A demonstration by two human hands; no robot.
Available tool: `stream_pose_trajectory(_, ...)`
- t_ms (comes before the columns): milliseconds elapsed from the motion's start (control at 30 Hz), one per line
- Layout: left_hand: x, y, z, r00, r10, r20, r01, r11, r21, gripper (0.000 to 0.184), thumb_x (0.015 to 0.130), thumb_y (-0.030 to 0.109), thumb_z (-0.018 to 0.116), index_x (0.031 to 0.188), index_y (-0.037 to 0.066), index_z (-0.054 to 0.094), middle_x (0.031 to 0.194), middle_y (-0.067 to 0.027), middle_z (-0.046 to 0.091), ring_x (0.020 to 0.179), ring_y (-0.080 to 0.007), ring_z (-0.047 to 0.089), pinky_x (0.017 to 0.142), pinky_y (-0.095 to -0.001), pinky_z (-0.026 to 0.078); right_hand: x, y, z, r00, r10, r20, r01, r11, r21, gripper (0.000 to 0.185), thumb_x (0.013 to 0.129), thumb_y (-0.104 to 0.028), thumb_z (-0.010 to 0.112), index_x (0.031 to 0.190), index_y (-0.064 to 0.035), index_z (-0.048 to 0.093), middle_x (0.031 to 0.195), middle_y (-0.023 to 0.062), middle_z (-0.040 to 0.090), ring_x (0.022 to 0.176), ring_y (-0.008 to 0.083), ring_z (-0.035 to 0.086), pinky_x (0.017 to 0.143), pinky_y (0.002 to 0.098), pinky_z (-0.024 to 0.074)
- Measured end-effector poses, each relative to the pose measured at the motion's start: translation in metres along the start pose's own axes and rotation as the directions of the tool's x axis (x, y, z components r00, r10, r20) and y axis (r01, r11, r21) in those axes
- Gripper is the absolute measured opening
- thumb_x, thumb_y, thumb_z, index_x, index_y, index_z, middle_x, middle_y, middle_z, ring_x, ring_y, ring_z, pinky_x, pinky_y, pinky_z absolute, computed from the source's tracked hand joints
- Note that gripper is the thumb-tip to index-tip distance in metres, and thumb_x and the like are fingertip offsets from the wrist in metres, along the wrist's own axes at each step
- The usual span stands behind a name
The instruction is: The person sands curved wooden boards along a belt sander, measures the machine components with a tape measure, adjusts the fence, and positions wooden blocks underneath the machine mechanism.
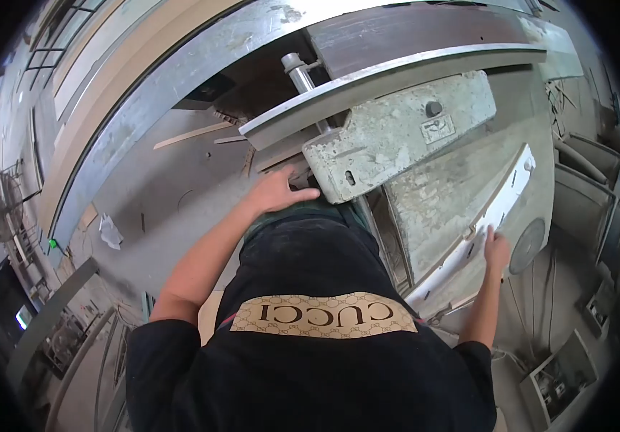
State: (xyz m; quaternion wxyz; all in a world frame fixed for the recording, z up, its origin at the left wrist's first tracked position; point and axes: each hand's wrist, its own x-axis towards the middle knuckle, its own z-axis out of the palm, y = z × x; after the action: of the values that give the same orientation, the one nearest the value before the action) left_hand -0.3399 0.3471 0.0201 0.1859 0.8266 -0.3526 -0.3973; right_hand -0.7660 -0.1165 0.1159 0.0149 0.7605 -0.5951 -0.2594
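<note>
My left hand [279,193] is at the front of my waist, thumb and fingers apart, holding nothing. It is close to the worn, pale cast fence body [403,133], whose long metal fence bar [396,83] runs along the far side. My right hand [495,252] is at the near edge of a long white strip [500,205] with dark slots along it. The fingers there are curled, with one digit lying on the strip's face; the underside of that grip is hidden. Beneath the strip is the scuffed machine table [432,209].
A round metal disc [528,245] lies at the table's right side. A steel beam [144,108] curves along the upper left, and a metal rod [299,75] meets the fence. Wood offcuts [191,135] lie on the floor. A fan [2,194] stands far left, a grey open box [562,378] lower right.
</note>
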Motion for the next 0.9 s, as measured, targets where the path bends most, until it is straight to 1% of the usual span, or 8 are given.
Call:
stream_pose_trajectory(100,0.011,0.036,-0.045,0.874,-0.241,0.421,0.408,0.836,-0.368,0.126,0.077,0.085,0.063,0.16,0.0,0.023,0.092,-0.0163,0.071,0.059,-0.0222,0.067,0.055,-0.0356,0.056,0.052,-0.05,-0.034,0.96,-0.13,-0.247,0.252,0.784,0.567,0.048,0.101,-0.044,0.063,0.11,0.003,0.072,0.102,0.0196,0.075,0.095,0.0291,0.071,0.085,0.0415,0.0523)
stream_pose_trajectory(233,0.022,0.049,-0.043,0.811,-0.274,0.517,0.504,0.775,-0.381,0.125,0.077,0.084,0.063,0.161,0.002,0.021,0.089,-0.0146,0.07,0.053,-0.0198,0.063,0.053,-0.036,0.056,0.116,-0.164,-0.084,0.872,-0.203,-0.446,0.488,0.443,0.752,0.047,0.102,-0.036,0.065,0.124,0.0055,0.068,0.123,0.0174,0.071,0.114,0.025,0.066,0.101,0.0362,0.0481)
stream_pose_trajectory(300,0.033,0.052,-0.032,0.877,-0.337,0.342,0.47,0.745,-0.472,0.125,0.077,0.084,0.063,0.162,0.003,0.02,0.085,-0.0121,0.07,0.054,-0.0205,0.063,0.053,-0.0351,0.055,0.146,-0.206,-0.101,0.888,-0.221,-0.404,0.46,0.37,0.807,0.048,0.102,-0.037,0.065,0.125,0.0053,0.068,0.124,0.0167,0.071,0.114,0.0242,0.066,0.101,0.0356,0.0477)
stream_pose_trajectory(333,0.035,0.059,-0.035,0.887,-0.327,0.325,0.45,0.77,-0.453,0.128,0.077,0.086,0.061,0.163,0.002,0.018,0.106,-0.0211,0.072,0.084,-0.0306,0.074,0.075,-0.0396,0.06,0.159,-0.22,-0.105,0.904,-0.229,-0.36,0.423,0.366,0.829,0.049,0.102,-0.037,0.065,0.125,0.0052,0.068,0.124,0.0164,0.071,0.114,0.0238,0.066,0.102,0.0353,0.0476)
stream_pose_trajectory(367,0.037,0.053,-0.024,0.886,-0.329,0.326,0.453,0.76,-0.466,0.128,0.077,0.086,0.061,0.163,0.002,0.018,0.106,-0.0211,0.072,0.084,-0.0306,0.074,0.075,-0.0396,0.06,0.17,-0.233,-0.109,0.918,-0.238,-0.317,0.387,0.364,0.847,0.049,0.102,-0.038,0.065,0.125,0.0051,0.068,0.124,0.016,0.071,0.114,0.0235,0.065,0.102,0.035,0.0474)
stream_pose_trajectory(433,0.041,0.037,0.001,0.942,-0.317,0.108,0.332,0.843,-0.423,0.132,0.076,0.088,0.059,0.163,-0.001,0.015,0.135,-0.0303,0.062,0.126,-0.0381,0.063,0.102,-0.0439,0.052,0.186,-0.252,-0.111,0.934,-0.254,-0.253,0.335,0.368,0.867,0.05,0.102,-0.039,0.065,0.126,0.0048,0.068,0.124,0.0153,0.071,0.114,0.0227,0.065,0.102,0.0344,0.047)
stream_pose_trajectory(533,0.038,0.042,-0.01,0.915,-0.332,0.227,0.402,0.79,-0.463,0.134,0.075,0.089,0.058,0.163,-0.003,0.015,0.152,-0.03,0.048,0.145,-0.0382,0.045,0.117,-0.0453,0.037,0.195,-0.268,-0.11,0.942,-0.26,-0.213,0.303,0.382,0.873,0.051,0.101,-0.04,0.066,0.127,0.0045,0.068,0.124,0.0143,0.071,0.114,0.0215,0.064,0.102,0.0334,0.0464)
stream_pose_trajectory(900,0.043,0.029,0.002,0.948,-0.247,0.201,0.318,0.76,-0.566,0.134,0.076,0.086,0.062,0.163,-0.002,0.011,0.149,-0.0226,0.055,0.14,-0.037,0.052,0.115,-0.044,0.039,0.186,-0.265,-0.119,0.934,-0.241,-0.265,0.341,0.372,0.863,0.057,0.101,-0.045,0.067,0.13,0.0032,0.068,0.125,0.0104,0.07,0.114,0.0173,0.061,0.103,0.03,0.0443)
